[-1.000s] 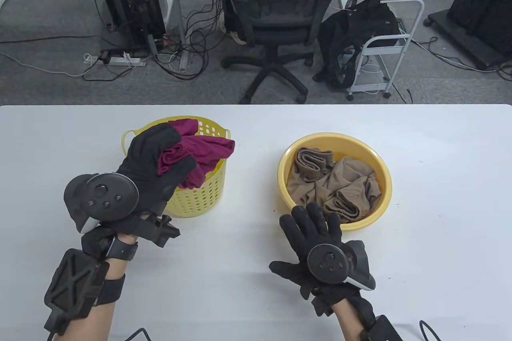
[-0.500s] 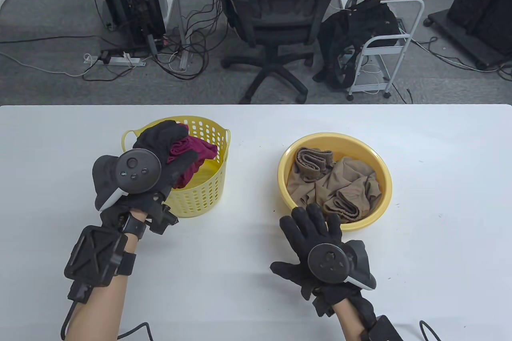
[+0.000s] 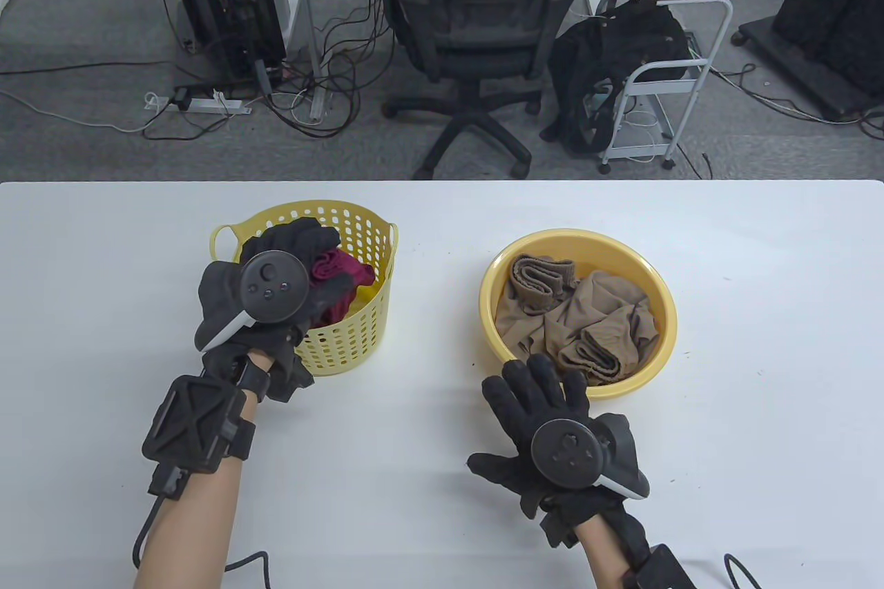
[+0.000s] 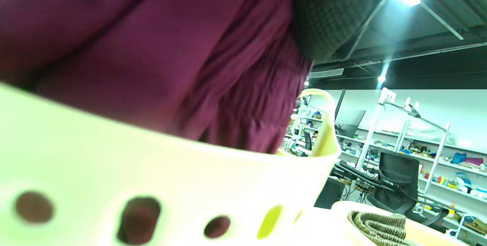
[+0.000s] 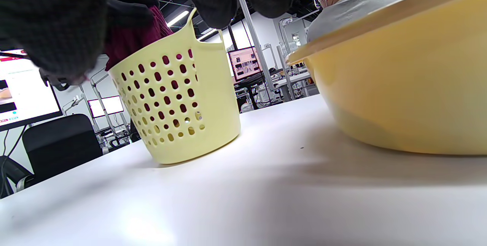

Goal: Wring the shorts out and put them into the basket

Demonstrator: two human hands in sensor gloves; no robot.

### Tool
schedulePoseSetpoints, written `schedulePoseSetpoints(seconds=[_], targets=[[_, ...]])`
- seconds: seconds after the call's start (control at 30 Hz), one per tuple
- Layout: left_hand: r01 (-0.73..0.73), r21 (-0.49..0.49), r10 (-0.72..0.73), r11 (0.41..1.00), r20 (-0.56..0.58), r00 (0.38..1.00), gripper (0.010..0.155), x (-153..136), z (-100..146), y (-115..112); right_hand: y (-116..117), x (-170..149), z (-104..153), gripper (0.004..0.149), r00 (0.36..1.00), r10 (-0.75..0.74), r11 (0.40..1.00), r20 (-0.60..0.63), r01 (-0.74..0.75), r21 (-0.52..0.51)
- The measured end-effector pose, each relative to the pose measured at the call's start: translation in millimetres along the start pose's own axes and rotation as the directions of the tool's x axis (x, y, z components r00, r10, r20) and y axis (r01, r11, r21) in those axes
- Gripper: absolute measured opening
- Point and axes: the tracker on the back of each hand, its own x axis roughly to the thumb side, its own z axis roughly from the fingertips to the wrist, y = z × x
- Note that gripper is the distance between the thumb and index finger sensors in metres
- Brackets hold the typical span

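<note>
Left hand (image 3: 290,264) clamps maroon shorts (image 3: 338,271) inside basket (image 3: 359,333); right hand (image 3: 545,402), fingers apart, lies flat at basin's (image 3: 649,368) 7 o'clock. Early release may drape cloth over rim.

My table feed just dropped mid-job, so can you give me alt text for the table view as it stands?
The left hand grips maroon shorts down inside the yellow basket on a white table. The right hand lies flat, fingers at the rim of a yellow basin holding tan clothes.
</note>
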Motion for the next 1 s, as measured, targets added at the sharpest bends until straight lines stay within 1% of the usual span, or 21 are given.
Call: schedulePoseSetpoints(seconds=[0.03,0.13,0.23,0.33,0.5,0.57,0.7,0.9,1.0], targets=[[-0.002,0.003,0.002,1.000,0.000,1.000,0.058,0.3,0.7,-0.1,0.2,0.1,0.0,0.095,1.000,-0.001,1.000,0.000,0.001,0.001],[-0.003,-0.017,0.003,1.000,0.005,1.000,0.062,1.5,4.6,-1.3,0.7,0.9,-0.1,0.095,1.000,0.001,1.000,0.002,-0.001,0.006],[0.081,-0.052,-0.080,0.995,0.031,0.996,0.065,5.0,11.4,-3.4,1.0,1.6,0.0,0.094,1.000,0.000,1.000,0.007,0.000,0.007],[0.119,-0.084,-0.115,0.989,0.047,0.992,0.067,9.2,19.2,-5.2,1.6,2.2,-0.2,0.094,1.000,0.004,1.000,0.010,-0.004,0.014],[0.152,-0.102,-0.141,0.983,0.110,0.984,0.072,20.1,37.3,-6.3,2.4,3.6,-0.2,0.095,1.000,0.004,1.000,0.013,-0.004,0.022],[0.152,-0.119,-0.133,0.981,0.152,0.979,0.078,25.6,45.9,-6.9,2.4,3.9,-0.2,0.095,1.000,0.005,1.000,0.014,-0.006,0.022],[0.195,-0.097,-0.169,0.976,0.223,0.960,0.086,36.9,62.4,-9.5,3.2,4.7,0.2,0.096,1.000,0.009,1.000,0.011,-0.009,0.025],[0.235,-0.031,-0.216,0.971,0.295,0.931,0.088,55.8,87.7,-21.8,3.6,6.2,0.5,0.096,1.000,0.013,1.000,0.019,-0.013,0.025],[0.256,-0.051,-0.226,0.965,0.330,0.916,0.090,63.6,98.6,-35.3,4.2,7.1,0.6,0.097,1.000,0.016,0.999,0.023,-0.016,0.030]])
